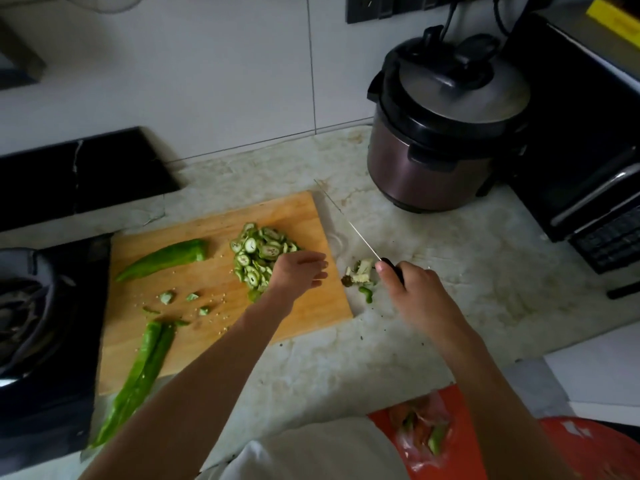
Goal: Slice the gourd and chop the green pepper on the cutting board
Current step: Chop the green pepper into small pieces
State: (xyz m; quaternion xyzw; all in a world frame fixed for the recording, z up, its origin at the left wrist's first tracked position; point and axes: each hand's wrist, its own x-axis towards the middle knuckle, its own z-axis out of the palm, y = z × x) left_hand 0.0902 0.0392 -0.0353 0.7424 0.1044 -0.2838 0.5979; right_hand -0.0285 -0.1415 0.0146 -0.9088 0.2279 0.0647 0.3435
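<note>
Left hand (298, 271), fingers relaxed, rests on damp, slippery gourd slices (258, 254). Right hand (412, 289) grips the knife (349, 225). Beyond the left hand, firm, waxy peppers (166, 259) await; pin mid-body.

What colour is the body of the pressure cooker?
The pressure cooker has a dark brownish-purple metallic body with a black and silver lid, shown in the head view.

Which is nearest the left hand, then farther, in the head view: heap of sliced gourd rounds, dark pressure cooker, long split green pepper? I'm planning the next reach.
1. Heap of sliced gourd rounds, right under the left hand.
2. Long split green pepper, on the board's near-left edge.
3. Dark pressure cooker, back right by the wall.
</note>
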